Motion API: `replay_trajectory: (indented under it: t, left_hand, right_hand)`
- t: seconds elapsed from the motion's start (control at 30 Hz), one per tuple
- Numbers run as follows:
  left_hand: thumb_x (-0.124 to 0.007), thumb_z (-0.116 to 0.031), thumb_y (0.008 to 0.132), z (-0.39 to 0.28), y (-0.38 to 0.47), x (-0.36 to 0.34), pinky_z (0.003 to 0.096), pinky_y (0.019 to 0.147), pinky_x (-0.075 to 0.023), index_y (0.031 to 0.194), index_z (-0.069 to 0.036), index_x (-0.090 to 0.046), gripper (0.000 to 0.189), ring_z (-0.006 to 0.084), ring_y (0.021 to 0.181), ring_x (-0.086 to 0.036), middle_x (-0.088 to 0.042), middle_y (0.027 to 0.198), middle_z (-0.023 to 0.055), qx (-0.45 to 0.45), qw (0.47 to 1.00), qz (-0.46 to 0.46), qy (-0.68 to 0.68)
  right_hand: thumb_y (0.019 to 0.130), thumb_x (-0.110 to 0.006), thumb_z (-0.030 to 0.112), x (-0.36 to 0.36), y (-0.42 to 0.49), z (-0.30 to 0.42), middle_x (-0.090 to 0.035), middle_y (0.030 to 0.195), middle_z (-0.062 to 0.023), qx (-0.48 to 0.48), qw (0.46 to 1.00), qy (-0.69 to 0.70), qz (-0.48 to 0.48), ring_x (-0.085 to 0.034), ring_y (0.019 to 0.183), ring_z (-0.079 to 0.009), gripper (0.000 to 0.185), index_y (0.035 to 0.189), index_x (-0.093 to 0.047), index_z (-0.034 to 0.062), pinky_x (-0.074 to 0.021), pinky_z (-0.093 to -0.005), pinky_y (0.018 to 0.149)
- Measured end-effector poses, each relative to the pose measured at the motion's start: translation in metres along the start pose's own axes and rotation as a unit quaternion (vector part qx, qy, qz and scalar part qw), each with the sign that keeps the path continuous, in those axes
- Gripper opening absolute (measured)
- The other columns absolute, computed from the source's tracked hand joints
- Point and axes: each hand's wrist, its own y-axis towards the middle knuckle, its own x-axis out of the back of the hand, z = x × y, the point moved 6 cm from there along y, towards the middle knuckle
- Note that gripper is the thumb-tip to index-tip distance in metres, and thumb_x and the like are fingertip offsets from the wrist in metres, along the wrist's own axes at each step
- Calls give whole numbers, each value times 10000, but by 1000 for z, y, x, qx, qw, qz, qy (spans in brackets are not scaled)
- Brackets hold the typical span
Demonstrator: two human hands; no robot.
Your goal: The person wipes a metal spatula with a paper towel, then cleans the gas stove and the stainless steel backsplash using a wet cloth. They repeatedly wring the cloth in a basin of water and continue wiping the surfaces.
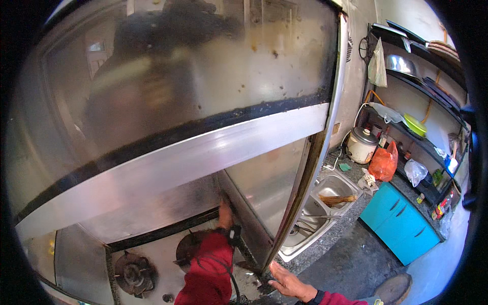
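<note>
My left hand (225, 213) reaches under the metal hood into the back right corner of the stove recess, beside the metal side panel (248, 206). Its fingers are blurred and dim, so what they touch cannot be told. The red sleeve crosses over a round burner (188, 248), with a dark cable along the forearm. My right hand (288, 281) rests its fingertips at the lower end of the hood's upright metal edge (280, 244), with the fingers extended and nothing gripped. Another gas burner (134, 272) lies at the left on the cooktop (162, 248).
The metal hood front (190, 148) spans the view above my arms. Right of the panel is a double steel sink (297, 246) with a straw brush (337, 199). Beyond stand a rice cooker (362, 144), an orange bag (383, 162), a turquoise cabinet (400, 225) and loaded shelves (427, 85).
</note>
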Motion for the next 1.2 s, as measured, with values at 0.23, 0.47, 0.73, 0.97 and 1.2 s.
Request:
replay_trajectory:
  t: [0.23, 0.47, 0.73, 0.97, 1.2]
  left_hand:
    - [-378, -309, 1024, -117, -34, -47, 423, 1136, -210, 1519, -74, -169, 586, 280, 1411, -236, -235, 1546, 141, -118, 984, 50, 125]
    - [-370, -205, 1021, -156, -66, -82, 347, 1140, -194, 1457, 12, -300, 491, 268, 1385, -296, -332, 1496, 162, -206, 968, -31, 141]
    - [-387, -158, 1011, -142, -22, -56, 375, 1106, -270, 1371, 24, -418, 404, 324, 1341, -363, -420, 1421, 204, -354, 866, -15, 353]
    - [-424, -130, 977, -211, 87, -51, 401, 1099, -284, 1375, 43, -395, 435, 404, 1305, -375, -405, 1414, 250, -343, 809, -76, 472]
    - [-493, -91, 928, -193, -2, -54, 443, 1015, -386, 1282, 68, -487, 388, 441, 1198, -485, -519, 1282, 281, -282, 818, -53, 499]
  right_hand:
    - [914, -571, 168, 7, 0, 2, -305, 1455, -307, -3, 1000, 18, 1, -238, 1408, -403, 676, 1441, -230, -83, -257, -413, 1142]
    - [922, -564, 187, 4, -1, -2, -299, 1457, -311, -23, 999, 22, 19, -243, 1406, -400, 660, 1429, -249, -95, -259, -401, 1142]
    - [929, -559, 230, 6, 0, -1, -293, 1459, -318, 3, 999, 37, -3, -258, 1403, -395, 670, 1427, -255, -100, -257, -401, 1139]
    - [926, -571, 258, 10, 0, 5, -286, 1471, -305, -6, 1000, 28, 0, -265, 1400, -393, 701, 1434, -241, -95, -257, -397, 1141]
    - [907, -619, 247, 7, 3, 3, -270, 1484, -299, -28, 998, 47, 12, -258, 1407, -377, 734, 1437, -241, -93, -250, -386, 1144]
